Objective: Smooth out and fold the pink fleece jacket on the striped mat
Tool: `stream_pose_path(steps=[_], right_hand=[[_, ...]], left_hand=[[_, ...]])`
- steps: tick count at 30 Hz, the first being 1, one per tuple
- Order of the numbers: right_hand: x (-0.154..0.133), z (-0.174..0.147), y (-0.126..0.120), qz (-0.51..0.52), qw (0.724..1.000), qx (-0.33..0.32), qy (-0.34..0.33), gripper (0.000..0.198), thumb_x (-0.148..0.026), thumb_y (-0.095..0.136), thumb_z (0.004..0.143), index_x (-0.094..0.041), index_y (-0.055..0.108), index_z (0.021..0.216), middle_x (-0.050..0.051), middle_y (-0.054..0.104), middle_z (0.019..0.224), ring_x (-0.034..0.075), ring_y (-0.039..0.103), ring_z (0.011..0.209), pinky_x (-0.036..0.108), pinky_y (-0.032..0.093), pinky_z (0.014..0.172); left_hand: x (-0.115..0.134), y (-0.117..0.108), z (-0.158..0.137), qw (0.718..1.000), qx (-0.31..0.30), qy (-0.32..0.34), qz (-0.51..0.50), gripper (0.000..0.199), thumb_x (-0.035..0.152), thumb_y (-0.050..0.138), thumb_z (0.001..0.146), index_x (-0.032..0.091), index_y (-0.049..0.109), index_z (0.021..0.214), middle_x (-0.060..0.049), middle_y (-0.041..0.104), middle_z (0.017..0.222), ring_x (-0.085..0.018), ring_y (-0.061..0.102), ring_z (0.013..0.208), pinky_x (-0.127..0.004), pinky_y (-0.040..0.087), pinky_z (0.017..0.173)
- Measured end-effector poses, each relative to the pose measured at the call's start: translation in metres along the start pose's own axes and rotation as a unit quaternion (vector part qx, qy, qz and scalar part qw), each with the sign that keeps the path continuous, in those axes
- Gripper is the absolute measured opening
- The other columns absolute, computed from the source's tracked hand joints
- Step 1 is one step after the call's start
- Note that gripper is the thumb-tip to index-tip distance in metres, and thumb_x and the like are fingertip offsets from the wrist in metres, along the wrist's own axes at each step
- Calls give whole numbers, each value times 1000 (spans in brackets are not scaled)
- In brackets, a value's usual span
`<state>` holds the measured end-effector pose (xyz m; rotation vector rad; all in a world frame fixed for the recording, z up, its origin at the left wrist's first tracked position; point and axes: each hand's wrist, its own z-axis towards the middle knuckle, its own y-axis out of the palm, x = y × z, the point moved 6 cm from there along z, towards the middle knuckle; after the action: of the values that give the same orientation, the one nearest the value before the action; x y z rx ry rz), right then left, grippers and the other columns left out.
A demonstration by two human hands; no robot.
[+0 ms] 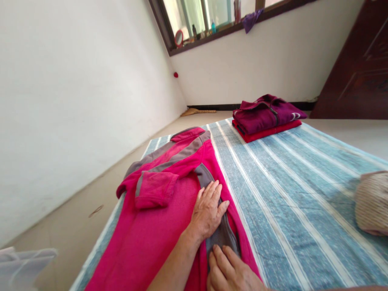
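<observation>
A pink and grey fleece jacket lies spread over the striped bed cover, one sleeve folded across its body with the pink cuff on top. Along its right side runs another sleeve with a grey strip. My left hand rests flat on this sleeve, its fingers stretched out and the thumb apart. Nearer to me, my right hand lies on the lower part of the same sleeve, fingers slightly bent and spread, pressing on the cloth. Neither hand shows cloth gripped between its fingers.
A folded purple jacket sits on a folded red garment at the far end of the blue striped cover. A beige knitted item is at the right edge. White walls, a window and a dark red door surround the area.
</observation>
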<state>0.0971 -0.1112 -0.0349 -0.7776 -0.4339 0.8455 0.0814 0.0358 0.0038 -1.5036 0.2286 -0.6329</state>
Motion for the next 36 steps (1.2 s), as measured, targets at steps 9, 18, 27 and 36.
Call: stream_pose_path(steps=[9, 18, 27, 36], right_hand=[[1, 0, -6, -29, 999, 30, -6, 24, -20, 40, 92, -11, 63, 93, 17, 69, 92, 29, 61, 92, 41, 47, 72], [0, -2, -5, -4, 1000, 9, 0, 28, -22, 39, 94, -11, 64, 96, 16, 69, 94, 27, 63, 91, 42, 47, 82], [3, -7, -18, -8, 998, 63, 22, 26, -17, 39, 92, -12, 65, 92, 14, 70, 89, 26, 64, 90, 43, 47, 88], [5, -4, -32, -36, 994, 106, 4, 19, -20, 44, 93, -15, 61, 84, 10, 69, 85, 23, 64, 87, 42, 46, 90]], left_hand=[[0, 0, -1, 1000, 8, 3, 1, 51, 40, 41, 94, 19, 38, 140, -12, 39, 146, -25, 32, 136, -50, 27, 110], [2, -2, -1, 1000, -20, -11, -5, 52, 42, 39, 94, 14, 38, 139, -13, 36, 148, -24, 28, 138, -50, 24, 111], [6, -1, -4, 1000, -15, -16, -13, 53, 44, 42, 93, 17, 39, 139, -11, 37, 148, -24, 29, 138, -50, 23, 112], [9, -4, -7, 999, -27, -28, -37, 53, 44, 42, 93, 18, 38, 139, -10, 35, 149, -23, 27, 139, -48, 21, 114]])
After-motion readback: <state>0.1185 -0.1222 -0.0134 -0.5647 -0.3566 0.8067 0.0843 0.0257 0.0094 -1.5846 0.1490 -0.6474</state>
